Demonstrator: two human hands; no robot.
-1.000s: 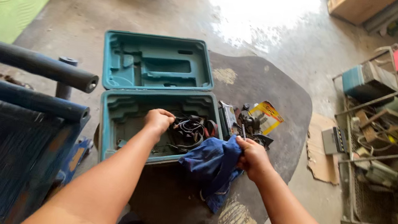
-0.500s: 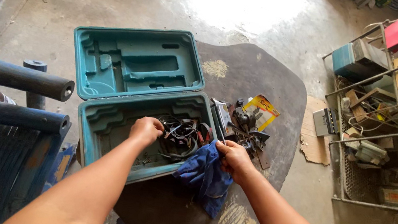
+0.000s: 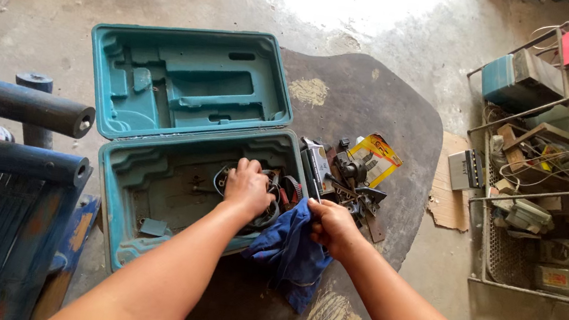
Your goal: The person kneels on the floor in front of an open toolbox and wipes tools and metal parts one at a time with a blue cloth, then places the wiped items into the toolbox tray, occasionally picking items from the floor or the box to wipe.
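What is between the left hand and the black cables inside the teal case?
Nothing visible. The left hand lies directly on the bundle of black cables in the lower half of the open teal tool case. The right hand grips a blue cloth at the case's right edge, beside the bundle and not over it.

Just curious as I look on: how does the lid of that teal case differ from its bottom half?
The lid lies flat open with bare moulded hollows; the bottom half holds a tangle of black cords and small parts. The left hand rests in the bottom half, none in the lid. A blue cloth, gripped by the right hand, hangs over the bottom half's edge. Both are teal plastic.
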